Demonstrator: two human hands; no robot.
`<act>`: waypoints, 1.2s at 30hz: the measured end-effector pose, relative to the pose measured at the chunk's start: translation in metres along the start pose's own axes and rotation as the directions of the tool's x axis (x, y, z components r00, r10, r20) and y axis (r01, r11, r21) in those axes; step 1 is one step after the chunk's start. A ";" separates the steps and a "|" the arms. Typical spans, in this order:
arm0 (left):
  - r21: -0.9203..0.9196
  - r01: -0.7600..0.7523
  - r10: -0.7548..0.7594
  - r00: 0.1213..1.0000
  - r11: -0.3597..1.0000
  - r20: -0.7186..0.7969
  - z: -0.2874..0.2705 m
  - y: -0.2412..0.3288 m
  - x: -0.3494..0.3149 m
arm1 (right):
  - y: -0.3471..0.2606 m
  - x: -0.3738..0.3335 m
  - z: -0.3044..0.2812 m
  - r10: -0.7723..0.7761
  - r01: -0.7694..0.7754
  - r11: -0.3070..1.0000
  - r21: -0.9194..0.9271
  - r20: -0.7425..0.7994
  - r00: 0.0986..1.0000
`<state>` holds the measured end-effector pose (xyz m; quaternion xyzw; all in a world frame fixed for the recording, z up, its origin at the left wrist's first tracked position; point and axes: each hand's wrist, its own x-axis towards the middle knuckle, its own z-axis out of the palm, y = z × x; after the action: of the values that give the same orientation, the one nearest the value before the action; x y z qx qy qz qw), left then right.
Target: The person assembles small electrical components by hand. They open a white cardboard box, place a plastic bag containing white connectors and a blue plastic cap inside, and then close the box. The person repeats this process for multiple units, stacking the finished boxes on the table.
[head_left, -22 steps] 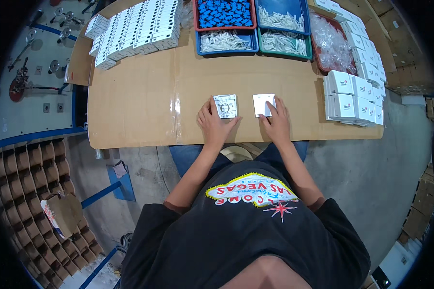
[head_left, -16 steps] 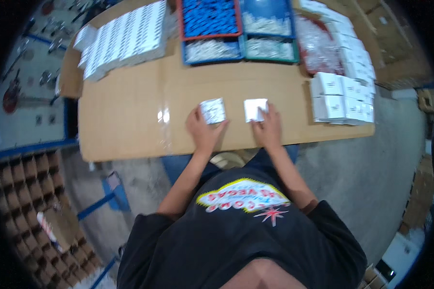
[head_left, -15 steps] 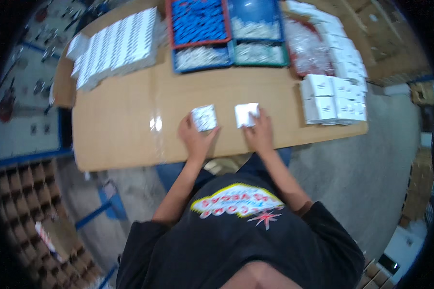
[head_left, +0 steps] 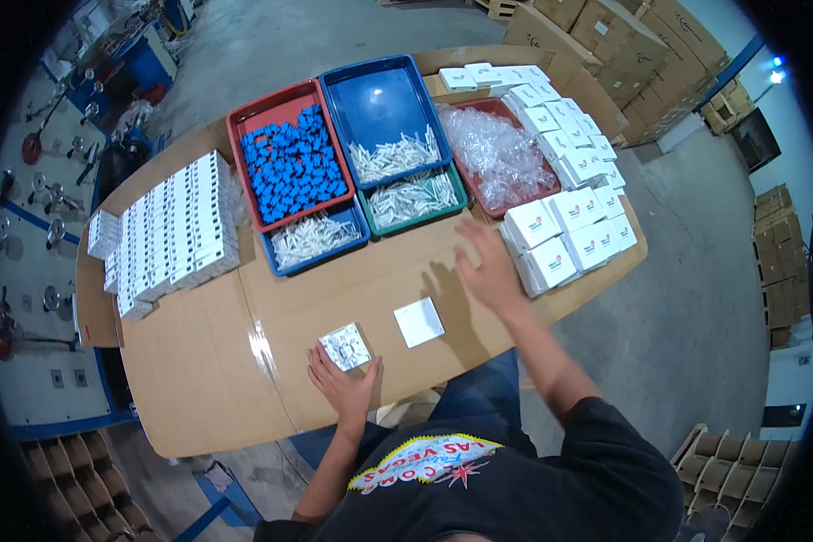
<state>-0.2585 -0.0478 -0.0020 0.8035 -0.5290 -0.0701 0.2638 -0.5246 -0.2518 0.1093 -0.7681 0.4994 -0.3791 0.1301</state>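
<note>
My left hand (head_left: 344, 386) rests at the near side of a small white square box (head_left: 345, 347), fingers along its left edge and thumb at its right corner. Greyish-white contents show in the top of this box; I cannot make out what they are. A plain white square panel (head_left: 419, 322) lies flat on the cardboard to its right, touched by neither hand. My right hand (head_left: 492, 274) is raised above the table with fingers apart and nothing in it. It is nearest to the stacked white boxes (head_left: 551, 262) and the green tray (head_left: 462, 200).
Behind the hands stand a red tray (head_left: 235, 135) of blue pieces, blue trays (head_left: 370, 86) (head_left: 275, 269) with white plugs, and a red tray (head_left: 492, 210) of clear plastic bags. Rows of white boxes (head_left: 176, 226) fill the left. Cardboard (head_left: 190, 361) covers the table.
My right hand has let go of the white square panel and moved up and to the right, toward the stacked boxes. My left hand stays at its box. The view has shifted and turned.
</note>
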 end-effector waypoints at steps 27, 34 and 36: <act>-0.037 -0.031 0.033 0.998 0.999 0.057 0.003 -0.005 0.003 | 0.275 0.250 -0.036 0.281 -0.416 0.768 -0.488 -0.327 0.902; -0.097 -0.039 0.037 0.999 0.995 -0.030 0.005 -0.001 0.003 | 0.258 0.242 -0.083 0.199 -0.325 0.845 -0.425 -0.315 0.928; -0.079 -0.017 0.016 1.000 0.997 -0.012 0.003 0.001 0.001 | 0.274 0.234 -0.081 0.238 -0.310 0.819 -0.484 -0.204 0.949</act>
<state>-0.2599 -0.0498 -0.0044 0.7884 -0.5310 -0.0842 0.2992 -0.7160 -0.5676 0.1116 -0.6676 0.6947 -0.2616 -0.0584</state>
